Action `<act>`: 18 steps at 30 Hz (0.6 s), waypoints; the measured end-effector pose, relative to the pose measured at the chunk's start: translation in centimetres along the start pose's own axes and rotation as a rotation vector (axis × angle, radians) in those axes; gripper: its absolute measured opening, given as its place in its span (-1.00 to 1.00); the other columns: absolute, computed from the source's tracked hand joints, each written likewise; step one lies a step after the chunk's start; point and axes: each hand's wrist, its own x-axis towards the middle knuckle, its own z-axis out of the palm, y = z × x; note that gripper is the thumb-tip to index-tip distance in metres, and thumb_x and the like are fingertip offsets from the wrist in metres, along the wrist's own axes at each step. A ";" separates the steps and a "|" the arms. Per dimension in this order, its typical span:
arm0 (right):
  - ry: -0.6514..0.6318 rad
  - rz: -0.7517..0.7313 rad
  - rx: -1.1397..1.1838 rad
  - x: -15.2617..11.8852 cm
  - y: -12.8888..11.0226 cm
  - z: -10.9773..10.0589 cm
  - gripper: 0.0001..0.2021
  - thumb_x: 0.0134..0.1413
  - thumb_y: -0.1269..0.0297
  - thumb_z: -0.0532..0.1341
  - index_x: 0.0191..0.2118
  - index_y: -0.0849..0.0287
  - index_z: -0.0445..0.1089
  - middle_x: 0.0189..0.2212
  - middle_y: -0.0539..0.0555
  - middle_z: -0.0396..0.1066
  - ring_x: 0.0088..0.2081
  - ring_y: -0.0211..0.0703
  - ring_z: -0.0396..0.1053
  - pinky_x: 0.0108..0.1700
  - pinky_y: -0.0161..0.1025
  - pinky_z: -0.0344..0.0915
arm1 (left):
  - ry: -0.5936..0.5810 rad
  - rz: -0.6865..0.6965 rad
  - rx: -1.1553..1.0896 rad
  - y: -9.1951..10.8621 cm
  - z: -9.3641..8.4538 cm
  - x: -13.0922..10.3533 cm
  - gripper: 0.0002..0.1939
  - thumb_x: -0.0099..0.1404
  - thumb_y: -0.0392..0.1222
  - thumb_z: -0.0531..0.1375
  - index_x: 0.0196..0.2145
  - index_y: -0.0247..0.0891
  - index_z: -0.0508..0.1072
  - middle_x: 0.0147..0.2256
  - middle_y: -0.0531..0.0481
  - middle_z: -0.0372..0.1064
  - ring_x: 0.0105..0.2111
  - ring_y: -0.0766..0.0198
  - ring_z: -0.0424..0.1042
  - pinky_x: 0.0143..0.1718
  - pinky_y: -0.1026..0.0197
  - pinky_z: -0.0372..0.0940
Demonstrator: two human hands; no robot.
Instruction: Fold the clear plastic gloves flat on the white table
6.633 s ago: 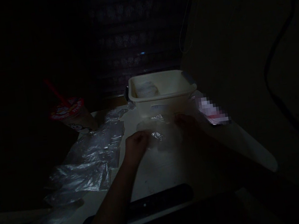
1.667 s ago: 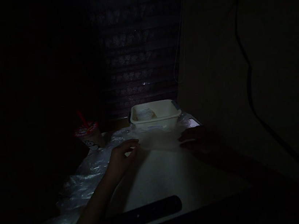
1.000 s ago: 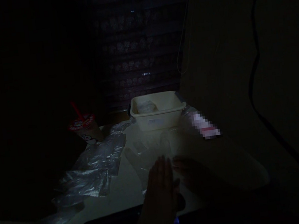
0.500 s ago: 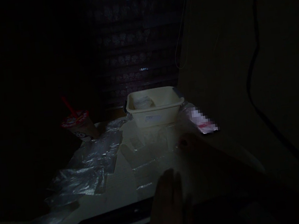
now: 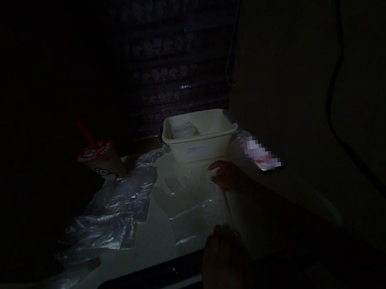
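The room is very dim. A clear plastic bag lies flat on the white table. My right hand reaches in from the right over the bag's far right part, thumb and fingers apart. Nothing shows between them. At the bag's near right corner is my left hand, back upward, its fingers side by side and bent down toward the bag. Darkness hides its fingertips; I make out nothing held in it. A smaller clear piece shows on the bag's upper left.
Behind the bag stands a cream plastic basin with a pale stack inside. More clear bags lie at left, beside a drink cup with a red straw. A blurred-out pink-white packet lies right. A black slot runs along the table's near edge.
My right hand has lifted slightly and its fingers have spread. My left hand has shifted a little right, with its fingers bending down. The bag's right edge shows more.
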 end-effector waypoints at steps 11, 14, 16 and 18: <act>-0.047 -0.029 0.167 1.1 0.4 3.0 -0.79 -0.25 0.38 0.07 -0.34 0.26 0.22 -0.84 -0.21 0.12 -0.79 -0.39 0.11 -0.71 -0.44 0.03 | 0.068 -0.074 -0.061 0.0 -0.6 0.2 -0.61 0.07 -0.14 0.03 -0.18 -0.47 0.32 -0.21 -0.28 0.34 -0.18 0.00 0.30 -0.32 0.03 0.35; -0.080 -0.001 0.217 1.3 0.6 3.1 -0.76 -0.25 0.33 0.09 -0.33 0.26 0.22 -0.81 -0.19 0.15 -0.78 -0.39 0.14 -0.71 -0.44 0.05 | 0.070 -0.126 -0.097 0.1 -0.4 0.6 -0.70 0.10 -0.25 0.01 -0.22 -0.41 0.34 -0.26 -0.20 0.38 -0.19 0.06 0.31 -0.27 0.04 0.33; -0.115 0.004 0.259 1.4 0.7 2.7 -0.74 -0.24 0.30 0.10 -0.30 0.25 0.22 -0.72 -0.12 0.25 -0.76 -0.40 0.17 -0.72 -0.44 0.04 | 0.062 -0.144 -0.121 0.1 -0.3 0.8 -0.73 0.11 -0.35 -0.03 -0.23 -0.39 0.34 -0.29 -0.16 0.38 -0.21 0.12 0.32 -0.23 0.05 0.31; -0.089 0.027 0.253 1.4 1.1 1.7 -0.76 -0.21 0.30 0.07 -0.31 0.24 0.23 -0.61 -0.05 0.33 -0.75 -0.42 0.17 -0.73 -0.45 0.01 | 0.040 -0.150 -0.141 0.1 -0.3 1.0 -0.72 0.13 -0.39 -0.05 -0.22 -0.39 0.33 -0.30 -0.16 0.38 -0.22 0.14 0.32 -0.20 0.05 0.30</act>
